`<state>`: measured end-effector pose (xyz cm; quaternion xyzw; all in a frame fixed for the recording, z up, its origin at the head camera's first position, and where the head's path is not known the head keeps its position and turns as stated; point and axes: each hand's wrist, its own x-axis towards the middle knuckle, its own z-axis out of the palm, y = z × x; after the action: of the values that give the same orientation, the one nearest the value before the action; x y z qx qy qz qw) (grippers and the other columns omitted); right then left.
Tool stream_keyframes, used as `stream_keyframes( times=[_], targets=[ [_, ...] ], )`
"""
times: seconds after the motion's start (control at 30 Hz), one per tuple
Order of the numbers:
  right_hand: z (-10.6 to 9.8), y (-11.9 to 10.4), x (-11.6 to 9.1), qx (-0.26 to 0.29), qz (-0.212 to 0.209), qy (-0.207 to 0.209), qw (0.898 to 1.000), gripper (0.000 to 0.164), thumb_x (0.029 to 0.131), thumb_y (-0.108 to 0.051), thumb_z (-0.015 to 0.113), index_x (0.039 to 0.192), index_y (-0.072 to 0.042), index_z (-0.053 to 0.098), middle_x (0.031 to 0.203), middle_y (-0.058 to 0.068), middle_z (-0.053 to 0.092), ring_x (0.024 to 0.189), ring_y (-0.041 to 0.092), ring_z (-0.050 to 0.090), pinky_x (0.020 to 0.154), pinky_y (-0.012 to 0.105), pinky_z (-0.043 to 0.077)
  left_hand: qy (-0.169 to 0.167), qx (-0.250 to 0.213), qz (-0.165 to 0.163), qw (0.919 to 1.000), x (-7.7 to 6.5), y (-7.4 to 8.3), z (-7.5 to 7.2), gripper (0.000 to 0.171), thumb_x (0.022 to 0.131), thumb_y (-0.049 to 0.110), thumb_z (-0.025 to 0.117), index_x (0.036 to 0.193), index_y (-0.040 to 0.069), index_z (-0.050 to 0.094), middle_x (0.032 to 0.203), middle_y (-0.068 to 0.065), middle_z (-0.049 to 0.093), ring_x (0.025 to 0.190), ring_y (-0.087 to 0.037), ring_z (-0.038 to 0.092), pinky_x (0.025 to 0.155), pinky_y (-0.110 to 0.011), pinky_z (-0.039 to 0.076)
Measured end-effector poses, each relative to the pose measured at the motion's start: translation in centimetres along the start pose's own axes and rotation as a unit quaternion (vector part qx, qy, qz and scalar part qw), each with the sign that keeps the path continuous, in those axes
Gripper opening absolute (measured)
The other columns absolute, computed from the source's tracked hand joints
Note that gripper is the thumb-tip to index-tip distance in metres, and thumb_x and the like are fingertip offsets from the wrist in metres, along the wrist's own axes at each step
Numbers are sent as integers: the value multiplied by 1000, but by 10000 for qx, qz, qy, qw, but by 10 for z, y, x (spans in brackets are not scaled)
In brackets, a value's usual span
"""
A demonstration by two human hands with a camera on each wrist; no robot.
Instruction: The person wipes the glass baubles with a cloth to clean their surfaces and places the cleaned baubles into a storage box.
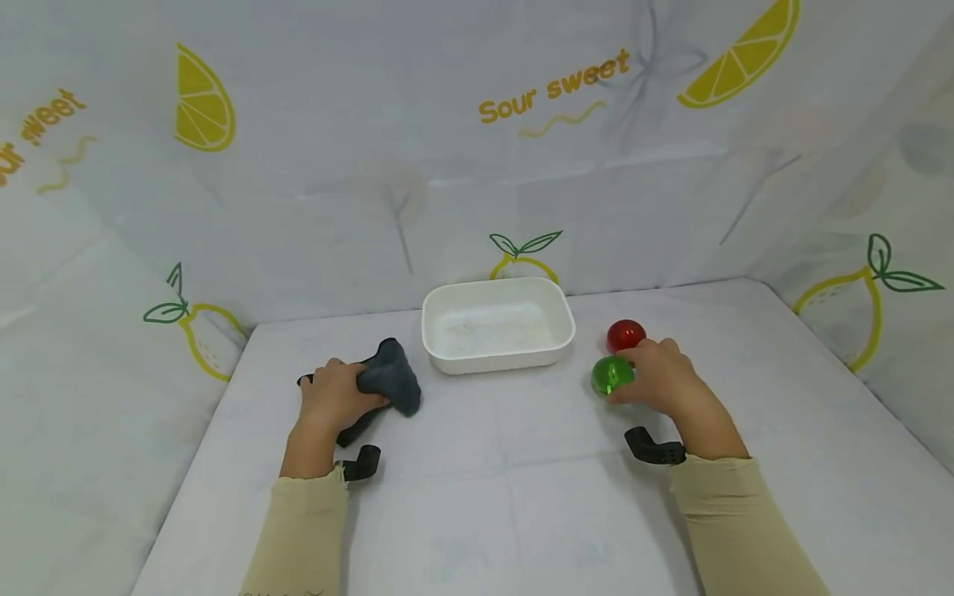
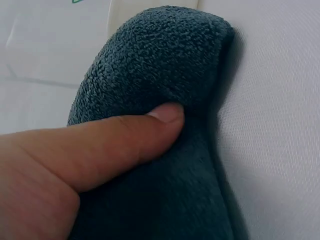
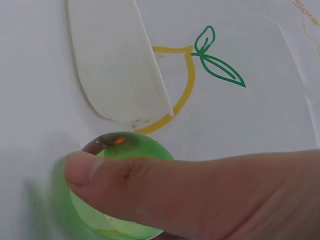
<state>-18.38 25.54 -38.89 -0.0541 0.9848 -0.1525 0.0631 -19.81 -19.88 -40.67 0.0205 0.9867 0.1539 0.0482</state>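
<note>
A dark blue-grey terry cloth (image 1: 391, 377) lies bunched on the left of the table, and my left hand (image 1: 335, 397) grips it. In the left wrist view the thumb (image 2: 145, 132) presses into a fold of the cloth (image 2: 160, 55); the other fingers are hidden. On the right, my right hand (image 1: 659, 381) holds a clear green ball (image 1: 611, 376) between thumb and fingers. The right wrist view has the thumb (image 3: 115, 185) across the green ball (image 3: 142, 145). Just behind it sits a shiny red ball (image 1: 624, 334), close to my fingers.
A white rectangular tray (image 1: 499, 364) stands at the back middle of the white-covered table (image 1: 492, 497), between both hands. Behind it hangs a lemon-printed sheet (image 1: 335, 207). Black wrist-camera mounts (image 1: 361, 463) jut inward from both wrists.
</note>
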Motion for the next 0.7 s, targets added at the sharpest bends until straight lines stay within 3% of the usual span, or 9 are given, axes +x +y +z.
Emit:
stream_keyframes(
  times=[0.07,0.17,0.27,0.4,0.47,0.53,0.7],
  targets=[
    [2,0,2,-53,34,35,10000,69,69,-34,88,125,0,64,112,24,59,101,43,46,74,51,47,12,-156,31,9999,0,0,-1,50,83,44,75,117,8,70,113,-23,62,106,-44,57,98,-66,37],
    [4,-1,4,-110,68,94,9999,68,69,-33,88,124,0,65,113,24,59,103,43,46,76,53,47,-53,-528,-6,9986,-2,0,-5,42,84,43,74,104,6,72,101,-15,68,90,-32,61,83,-50,49],
    [6,-3,5,-120,43,219,9997,63,68,-32,88,120,-2,67,111,22,60,101,41,47,75,52,46,-132,-994,-64,9949,-4,-2,-13,36,85,43,74,97,9,71,90,-7,69,79,-23,58,69,-37,47],
    [6,-4,5,-145,-15,392,9991,57,68,-33,87,113,-2,70,105,20,61,97,39,47,72,48,44,-32,-1656,48,9862,-7,-3,-24,36,86,48,71,97,13,72,91,-5,70,79,-20,61,70,-33,48],
    [7,-5,5,-164,0,451,9989,57,68,-33,86,112,-1,70,104,19,61,96,39,47,72,47,43,-42,-2278,111,9736,-9,-3,-29,40,86,49,71,102,12,72,97,-8,71,82,-21,64,74,-35,52],
    [7,-5,4,-187,24,499,9986,55,69,-34,85,111,-1,70,102,19,62,95,38,47,72,47,42,-112,-2967,163,9548,-11,0,-33,45,87,47,71,108,8,70,105,-12,71,87,-20,67,78,-36,54],
    [9,-4,3,-264,32,603,9978,46,70,-36,81,100,-2,70,92,15,60,90,36,47,70,45,41,-349,-4459,373,8936,-17,6,-37,46,93,31,68,120,-6,62,114,-16,68,94,-17,68,81,-33,57]
  ],
)
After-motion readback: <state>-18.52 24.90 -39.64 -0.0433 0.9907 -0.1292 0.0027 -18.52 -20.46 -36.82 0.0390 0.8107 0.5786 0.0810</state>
